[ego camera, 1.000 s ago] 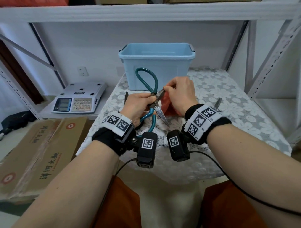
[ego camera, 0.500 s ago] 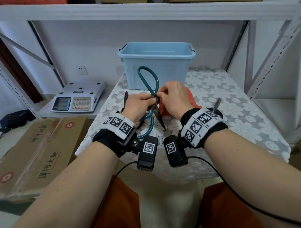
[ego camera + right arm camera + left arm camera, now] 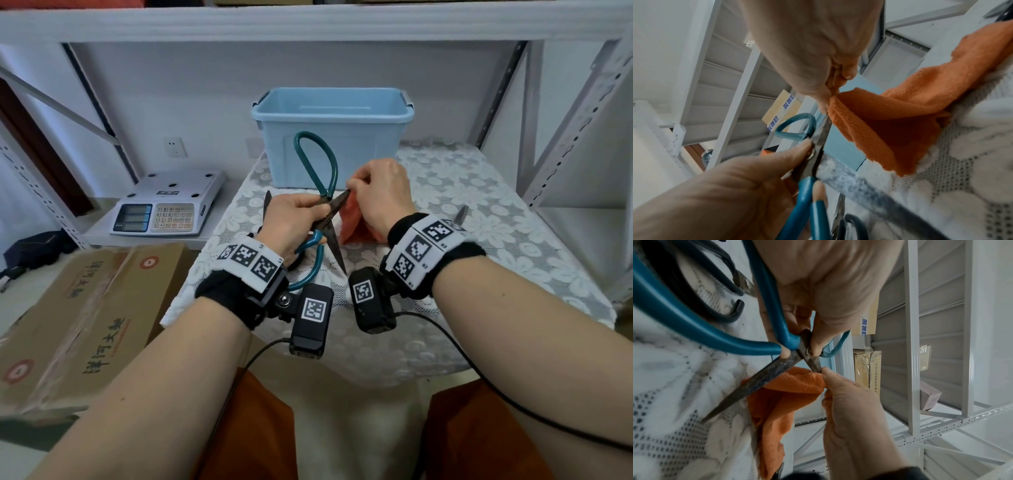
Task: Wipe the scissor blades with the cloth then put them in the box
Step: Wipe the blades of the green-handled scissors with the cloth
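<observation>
Left hand (image 3: 291,222) clamped at the pivot of spread scissors (image 3: 323,212) above the surface (image 3: 479,219); right hand (image 3: 380,198) pinching cloth (image 3: 789,395) round one blade tip. Stiff, sharp, seemingly heavy steel, best gripped by pivot or teal loops; cloth soft and limp. Box (image 3: 332,137) open behind, on a lace-covered surface inside white shelving.

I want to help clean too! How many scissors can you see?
3. The teal scissors are held in the left hand; a dark pair lies behind that hand; another pair pokes out behind the right hand. More may be hidden.
</observation>
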